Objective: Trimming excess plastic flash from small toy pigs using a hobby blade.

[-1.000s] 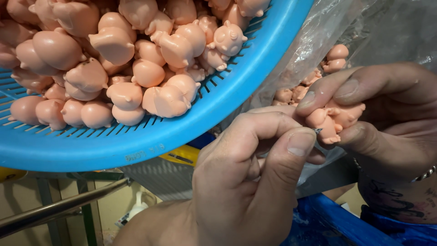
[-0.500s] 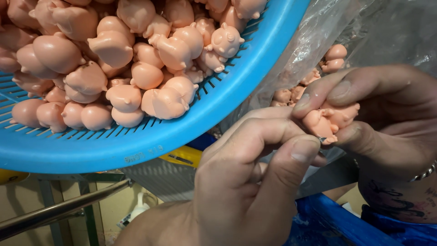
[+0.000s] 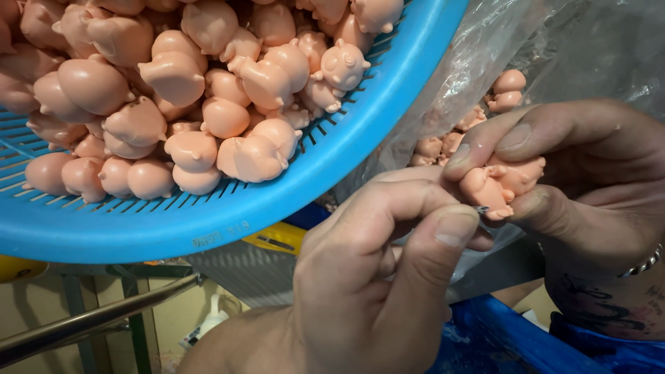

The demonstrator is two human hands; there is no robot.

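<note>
Just below the rim of the round blue slotted plastic basket (image 3: pixel 332 173), heaped with smooth, rounded pink rubbery figures (image 3: pixel 208 90), the right hand (image 3: pixel 582 180) pinches one pink figure (image 3: pixel 502 183). The left hand (image 3: pixel 374 277) pinches a thin metal tool (image 3: pixel 480 208), seemingly a blade, touching it. A crinkled clear bag (image 3: pixel 478 62) holds more.

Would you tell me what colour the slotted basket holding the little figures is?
The basket is bright blue, and the figures in it are pale pink, as the head view shows.
</note>
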